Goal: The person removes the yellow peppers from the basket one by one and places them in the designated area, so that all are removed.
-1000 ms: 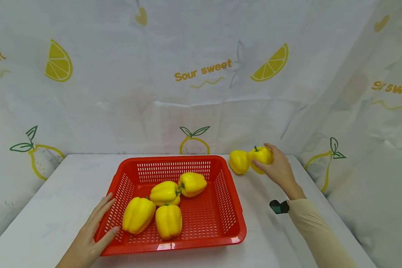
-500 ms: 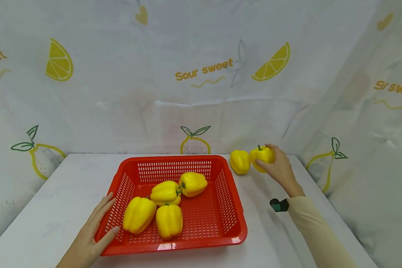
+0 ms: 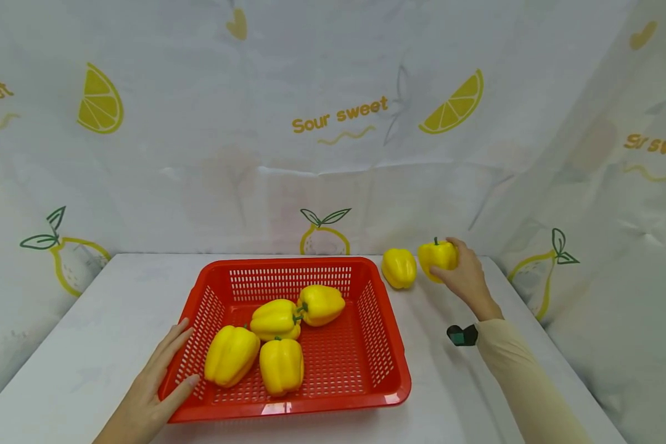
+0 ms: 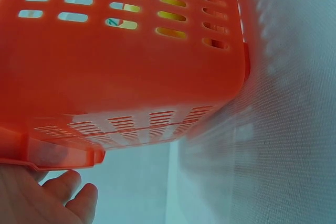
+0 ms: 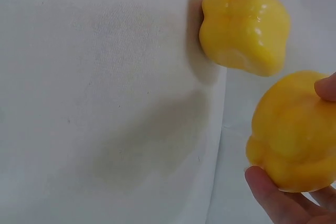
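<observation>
In the head view, my right hand (image 3: 466, 277) holds a yellow bell pepper (image 3: 437, 256) upright, its green stem on top. The right wrist view shows thumb and fingers around that pepper (image 5: 294, 135), with its shadow cast on the table. Just left of it another yellow bell pepper (image 3: 399, 269) rests near the table's back edge. My left hand (image 3: 150, 385) rests on the left rim of a red plastic basket (image 3: 391, 320), fingers extended and thumb over the near corner. Several yellow bell peppers (image 3: 281, 367) lie inside the basket.
The white table (image 3: 83, 345) ends at a back curtain (image 3: 211, 142) printed with lemons and lettering. More curtain hangs along the right side. A dark green tab (image 3: 462, 335) sticks out by the right sleeve (image 3: 518, 376).
My right hand has moved slightly right with its bell pepper, widening the gap to the other pepper at the back. My left hand stays on the basket rim.
</observation>
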The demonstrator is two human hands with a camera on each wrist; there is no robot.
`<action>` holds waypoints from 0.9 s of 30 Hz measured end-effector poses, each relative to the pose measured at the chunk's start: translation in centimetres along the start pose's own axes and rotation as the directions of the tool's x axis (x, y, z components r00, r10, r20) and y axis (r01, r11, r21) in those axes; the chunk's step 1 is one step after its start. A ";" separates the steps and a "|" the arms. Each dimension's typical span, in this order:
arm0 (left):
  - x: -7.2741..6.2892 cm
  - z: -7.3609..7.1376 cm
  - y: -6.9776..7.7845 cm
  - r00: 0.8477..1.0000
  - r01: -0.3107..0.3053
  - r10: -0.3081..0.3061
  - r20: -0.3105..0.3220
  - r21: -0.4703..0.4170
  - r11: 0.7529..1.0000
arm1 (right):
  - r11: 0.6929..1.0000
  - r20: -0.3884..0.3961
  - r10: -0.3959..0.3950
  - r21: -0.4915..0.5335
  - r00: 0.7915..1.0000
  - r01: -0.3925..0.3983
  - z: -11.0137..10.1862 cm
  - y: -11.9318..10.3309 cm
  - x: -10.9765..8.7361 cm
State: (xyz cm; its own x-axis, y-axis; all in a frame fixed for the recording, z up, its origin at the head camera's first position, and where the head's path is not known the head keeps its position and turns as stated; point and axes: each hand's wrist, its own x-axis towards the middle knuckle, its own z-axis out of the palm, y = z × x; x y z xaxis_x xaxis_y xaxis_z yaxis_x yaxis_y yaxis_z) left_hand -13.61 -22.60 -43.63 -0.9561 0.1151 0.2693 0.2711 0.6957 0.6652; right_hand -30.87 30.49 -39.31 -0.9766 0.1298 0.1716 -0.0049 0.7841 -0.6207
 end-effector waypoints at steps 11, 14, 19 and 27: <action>0.0 -0.1 0.0 1.000 -0.003 0.003 0.013 -0.002 1.000 | 0.999 -0.001 0.022 -0.043 1.000 -0.022 0.6 0.8 0.9; 0.0 -0.2 0.2 1.000 0.014 -0.015 0.019 0.020 1.000 | 0.998 0.012 0.038 -0.053 0.999 -0.037 0.8 1.1 1.1; -0.1 -0.2 0.2 1.000 0.002 -0.002 0.009 0.013 1.000 | 0.997 0.047 0.062 -0.059 0.997 -0.060 1.0 1.3 1.4; 0.1 -0.3 0.0 1.000 0.007 -0.007 0.022 0.016 1.000 | 0.995 0.080 0.084 -0.055 0.993 -0.080 1.6 1.9 1.7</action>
State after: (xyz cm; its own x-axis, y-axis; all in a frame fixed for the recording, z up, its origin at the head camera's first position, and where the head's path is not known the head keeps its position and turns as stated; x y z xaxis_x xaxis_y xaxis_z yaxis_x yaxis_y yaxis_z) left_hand -13.65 -22.81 -43.36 -0.9603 0.1259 0.2488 0.2627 0.7078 0.6557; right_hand -32.91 31.24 -41.38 -0.9876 0.1462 0.0571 0.0848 0.8034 -0.5893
